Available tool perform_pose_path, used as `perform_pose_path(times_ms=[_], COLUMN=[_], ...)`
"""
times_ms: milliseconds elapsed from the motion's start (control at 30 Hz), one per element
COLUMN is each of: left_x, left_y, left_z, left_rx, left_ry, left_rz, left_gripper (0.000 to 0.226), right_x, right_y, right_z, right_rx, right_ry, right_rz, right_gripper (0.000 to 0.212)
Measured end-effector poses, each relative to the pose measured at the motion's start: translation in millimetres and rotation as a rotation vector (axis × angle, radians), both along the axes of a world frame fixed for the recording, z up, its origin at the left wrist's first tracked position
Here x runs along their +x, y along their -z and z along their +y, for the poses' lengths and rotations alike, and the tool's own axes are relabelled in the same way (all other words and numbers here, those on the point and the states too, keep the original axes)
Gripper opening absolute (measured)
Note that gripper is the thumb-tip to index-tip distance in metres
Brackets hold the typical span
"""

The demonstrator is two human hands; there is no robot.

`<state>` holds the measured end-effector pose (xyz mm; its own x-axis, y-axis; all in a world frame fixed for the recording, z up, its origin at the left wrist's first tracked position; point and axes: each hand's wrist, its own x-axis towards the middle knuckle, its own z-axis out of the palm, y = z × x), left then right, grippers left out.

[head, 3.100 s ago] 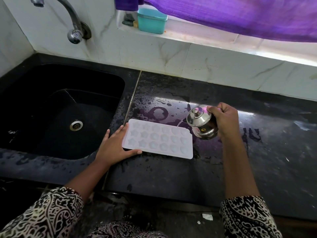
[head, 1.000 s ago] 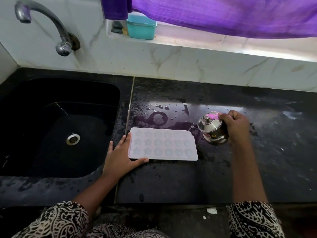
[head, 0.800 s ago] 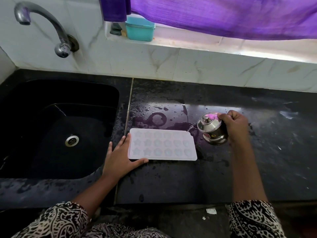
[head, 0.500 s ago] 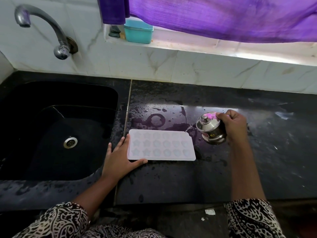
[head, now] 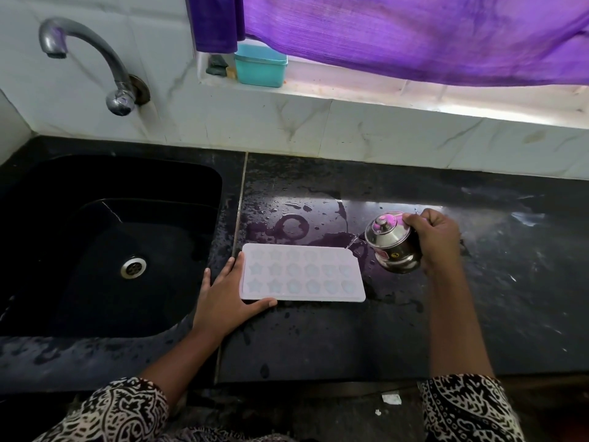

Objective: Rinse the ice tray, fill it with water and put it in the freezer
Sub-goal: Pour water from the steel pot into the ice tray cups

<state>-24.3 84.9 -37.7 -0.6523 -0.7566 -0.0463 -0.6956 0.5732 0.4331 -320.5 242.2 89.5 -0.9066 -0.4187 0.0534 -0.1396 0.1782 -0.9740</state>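
A pale lilac ice tray (head: 302, 272) with star and heart moulds lies flat on the wet black counter (head: 318, 339), just right of the sink. My left hand (head: 228, 298) rests flat against the tray's left end, fingers straight, thumb along its near edge. My right hand (head: 433, 237) grips a small steel lidded pot (head: 390, 242), tilted left toward the tray's far right corner. A thin stream of water runs from the pot's spout to that corner.
The black sink (head: 105, 250) with its drain lies to the left, a curved steel tap (head: 89, 59) on the tiled wall above it. A teal box (head: 260, 66) sits on the window ledge under a purple curtain (head: 414, 33). Water pools behind the tray.
Both hands, the tray and the pot keep their places; my right hand keeps the pot tilted over the tray's right end. My head has tipped up a little, showing more of the tap and curtain.
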Motion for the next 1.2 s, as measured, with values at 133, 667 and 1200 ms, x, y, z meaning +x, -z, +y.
perform_pose_path(times_ms=[133, 667, 1200], left_x=[0, 1, 1], left_y=[0, -3, -3], left_z=[0, 1, 0], left_rx=[-0.01, 0.023, 0.028], left_ry=[-0.003, -0.002, 0.0], left_rz=[0.004, 0.02, -0.003], left_gripper=[0.129, 0.134, 0.125], right_x=[0, 37, 91], right_y=[1, -4, 4], right_z=[0, -35, -90], right_rx=[-0.001, -0.243, 0.008], right_ry=[-0.001, -0.106, -0.346], right_rz=[-0.005, -0.262, -0.049], right_gripper=[0.034, 0.036, 0.036])
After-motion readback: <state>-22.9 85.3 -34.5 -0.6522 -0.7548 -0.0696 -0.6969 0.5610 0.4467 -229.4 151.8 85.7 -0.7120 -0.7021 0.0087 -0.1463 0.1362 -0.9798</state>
